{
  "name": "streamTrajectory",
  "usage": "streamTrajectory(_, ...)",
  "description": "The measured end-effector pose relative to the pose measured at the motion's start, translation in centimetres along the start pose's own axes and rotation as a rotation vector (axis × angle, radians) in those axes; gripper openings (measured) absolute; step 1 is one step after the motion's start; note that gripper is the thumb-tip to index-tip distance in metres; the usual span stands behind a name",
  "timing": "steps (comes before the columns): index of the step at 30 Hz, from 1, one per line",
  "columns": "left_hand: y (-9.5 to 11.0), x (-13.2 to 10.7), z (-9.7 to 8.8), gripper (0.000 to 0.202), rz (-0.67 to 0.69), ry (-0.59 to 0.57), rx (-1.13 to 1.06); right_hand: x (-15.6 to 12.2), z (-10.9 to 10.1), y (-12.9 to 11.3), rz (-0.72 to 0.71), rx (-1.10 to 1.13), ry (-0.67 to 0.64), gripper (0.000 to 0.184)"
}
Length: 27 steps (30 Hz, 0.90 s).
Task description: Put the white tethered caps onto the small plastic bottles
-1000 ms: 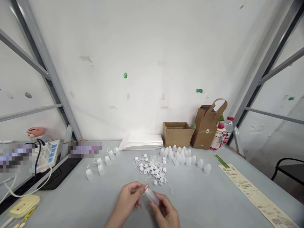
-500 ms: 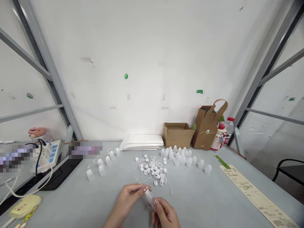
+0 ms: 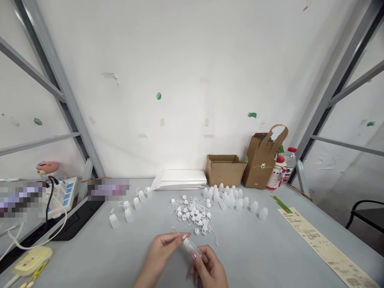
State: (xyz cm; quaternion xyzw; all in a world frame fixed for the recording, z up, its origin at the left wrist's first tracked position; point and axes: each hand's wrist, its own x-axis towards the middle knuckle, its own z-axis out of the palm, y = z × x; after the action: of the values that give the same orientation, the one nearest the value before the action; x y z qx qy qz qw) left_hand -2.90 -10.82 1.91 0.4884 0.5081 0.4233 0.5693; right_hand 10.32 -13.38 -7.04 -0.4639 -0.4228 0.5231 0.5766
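A small translucent plastic bottle (image 3: 192, 247) is held at a slant between my two hands above the near table. My right hand (image 3: 208, 266) grips its lower end with thumb and fingers. At the bottle's neck, my left hand (image 3: 164, 252) pinches a small white cap, mostly hidden by the fingertips; a thin bit of white cord pokes out above them. Just beyond my hands lies a pile of white caps with cords (image 3: 194, 216). Farther back right stand several similar bottles (image 3: 231, 200), one lying on its side. More bottles (image 3: 128, 215) with caps and cord loops stand at left.
At the back are a stack of white sheets or envelopes (image 3: 179, 180), an open cardboard box (image 3: 225, 174) and a brown paper bag (image 3: 258, 172). A printed paper strip (image 3: 324, 248) lies at right. A power strip (image 3: 64, 196) with cables and a yellow case (image 3: 32, 259) sit at left.
The bottle has tipped flatter, its lower end rising to the right. My right fingers have shifted around that end, while my left hand stays nearly in place at the neck.
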Motion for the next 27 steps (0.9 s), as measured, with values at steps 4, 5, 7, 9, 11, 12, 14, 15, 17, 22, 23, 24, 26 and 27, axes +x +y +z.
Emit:
streamTrajectory(4,0.5,-0.3,-0.4,0.023,-0.026,-0.007,0.006,-0.4,0.2,-0.5,0.015,-0.077,-0.016,0.049)
streamTrajectory(5,0.5,-0.3,-0.4,0.023,-0.037,-0.019,-0.005,-0.4,0.2,-0.6,0.031,-0.082,-0.027,0.050)
streamTrajectory(7,0.4,-0.3,-0.2,0.027,-0.050,-0.038,-0.035,-0.5,0.3,-0.9,0.069,-0.077,-0.052,0.054)
streamTrajectory(9,0.1,-0.1,0.0,0.030,-0.042,-0.031,-0.067,-0.4,0.3,-0.9,0.068,-0.065,-0.052,0.054)
streamTrajectory(11,-0.3,0.1,0.4,0.030,-0.014,-0.008,-0.090,-0.2,0.3,-0.9,0.014,-0.038,-0.008,0.050)
streamTrajectory(12,-0.5,0.2,0.5,0.030,0.003,0.006,-0.100,0.0,0.3,-0.8,-0.021,-0.011,0.025,0.048)
streamTrajectory(14,-0.9,0.5,0.9,0.031,0.040,0.037,-0.104,0.1,0.3,-0.6,-0.077,0.051,0.084,0.047)
streamTrajectory(15,-1.2,0.6,1.0,0.031,0.058,0.049,-0.097,0.2,0.4,-0.6,-0.089,0.075,0.099,0.047)
streamTrajectory(17,-1.6,0.7,1.2,0.031,0.099,0.054,-0.063,0.1,0.3,-0.6,-0.075,0.091,0.089,0.045)
streamTrajectory(22,-2.2,0.8,1.2,0.026,0.242,0.003,0.043,-0.3,0.3,-1.0,0.119,0.033,-0.007,0.055)
streamTrajectory(23,-2.2,0.8,1.1,0.026,0.261,0.000,0.058,-0.3,0.3,-1.0,0.121,0.032,-0.004,0.055)
streamTrajectory(24,-2.2,0.8,1.1,0.026,0.267,0.006,0.070,-0.2,0.3,-1.0,0.094,0.046,0.014,0.054)
streamTrajectory(26,-2.2,0.8,1.1,0.026,0.245,0.036,0.081,0.0,0.4,-0.7,-0.002,0.098,0.074,0.049)
streamTrajectory(27,-2.1,0.8,1.2,0.025,0.228,0.053,0.079,0.1,0.5,-0.5,-0.045,0.123,0.104,0.048)
